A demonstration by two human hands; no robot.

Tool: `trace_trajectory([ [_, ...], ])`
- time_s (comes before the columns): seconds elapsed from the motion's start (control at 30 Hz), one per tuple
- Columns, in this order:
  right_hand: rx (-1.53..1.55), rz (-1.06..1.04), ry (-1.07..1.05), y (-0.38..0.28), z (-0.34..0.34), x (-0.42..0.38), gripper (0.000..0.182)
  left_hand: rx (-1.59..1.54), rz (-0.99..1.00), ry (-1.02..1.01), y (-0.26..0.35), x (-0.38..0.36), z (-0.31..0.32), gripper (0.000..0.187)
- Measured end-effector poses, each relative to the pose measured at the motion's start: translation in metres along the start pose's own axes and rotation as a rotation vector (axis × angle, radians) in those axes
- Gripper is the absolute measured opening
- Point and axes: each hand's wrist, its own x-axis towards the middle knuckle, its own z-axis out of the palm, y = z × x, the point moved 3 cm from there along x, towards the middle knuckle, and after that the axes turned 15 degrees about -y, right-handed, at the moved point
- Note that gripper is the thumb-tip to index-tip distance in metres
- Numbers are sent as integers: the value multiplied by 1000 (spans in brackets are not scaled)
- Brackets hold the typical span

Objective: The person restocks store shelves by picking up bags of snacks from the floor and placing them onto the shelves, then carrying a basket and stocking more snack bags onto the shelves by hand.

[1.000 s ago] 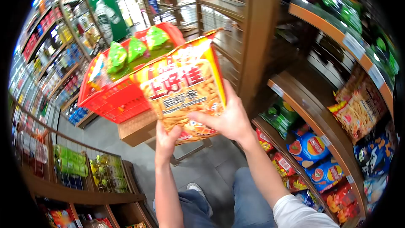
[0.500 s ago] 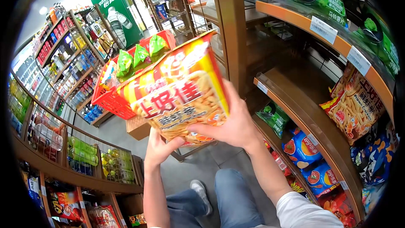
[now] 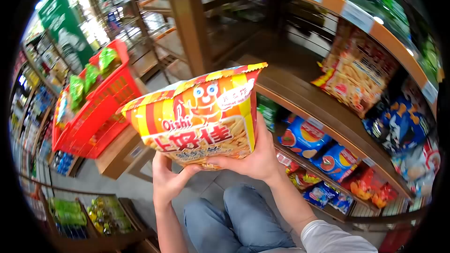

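Observation:
Both hands grip one bag of Oishi prawn crackers [image 3: 206, 122], red and yellow striped, with its printed front facing me and its top edge tilted up to the right. My left hand [image 3: 169, 178] holds the lower left corner, thumb on the front. My right hand [image 3: 255, 159] clasps the lower right side, its thumb across the bottom front; the fingers behind the bag are hidden. On the shelf to the right lies a similar prawn cracker bag [image 3: 358, 77].
A red shopping basket [image 3: 101, 117] with green packets stands on a brown wooden stand [image 3: 119, 152] at left. Curved brown shelving [image 3: 300, 89] fills the right side, with blue snack bags [image 3: 304, 136] on a lower tier. Bottles sit in a wire rack [image 3: 110, 213] at lower left.
My view has turned right and the shelf looks closer. The bag has tipped, showing more of its top front, and stays in both hands. The basket now appears farther left.

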Motion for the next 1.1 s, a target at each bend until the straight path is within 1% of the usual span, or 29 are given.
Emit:
trace_trajectory([
  [0.17,-181,6,150,-5,-19,-32,101,-79,106,-139,-7,18,26,57],
  [0.23,-250,48,161,-13,-28,-44,101,-146,19,-198,-2,26,36,52],
  [0.3,-289,139,167,-30,-39,-52,97,-201,53,-231,-4,35,46,51],
  [0.33,-447,117,103,-42,-42,-57,94,-121,126,-243,-5,39,48,48],
  [0.37,-586,89,84,-49,-47,-67,92,-40,201,-254,-3,42,52,46],
  [0.4,-725,58,73,-56,-52,-77,89,27,234,-259,5,46,55,40],
  [0.5,-1193,-257,162,-89,-67,-84,82,63,298,-322,13,64,75,42],
  [0.57,-1295,167,326,-58,-92,-148,75,42,332,-365,24,80,93,46],
  [0.6,-1321,385,412,-45,-109,-171,72,128,470,-376,34,89,102,44],
  [0.63,-1359,426,395,-52,-111,-165,68,213,601,-387,43,95,111,42],
  [0.67,-1397,465,376,-60,-113,-159,65,197,506,-415,45,102,121,41],
  [0.7,-1266,448,436,-68,-116,-159,61,125,561,-406,48,112,131,37],
  [0.77,-902,357,577,-85,-123,-146,54,103,665,-465,61,124,149,32],
  [0.8,-788,340,626,-91,-125,-137,50,-6,678,-493,66,127,157,28],
  [0.87,-727,391,666,-104,-132,-126,41,-7,671,-503,65,137,172,28],
  [0.9,-736,382,681,-107,-135,-120,37,-7,669,-496,63,139,176,29],
  [0.93,-718,353,741,-105,-140,-119,36,-86,569,-548,57,143,182,31],
  [0.97,-712,350,745,-105,-145,-118,36,-80,570,-551,56,147,185,31],
  [1.03,-747,324,679,-105,-149,-113,39,-43,547,-581,54,153,190,34],
  [1.07,-656,409,679,-102,-153,-115,40,-73,437,-613,54,153,191,35],
  [1.1,-651,414,681,-102,-156,-115,40,-71,431,-617,53,153,193,35],
])
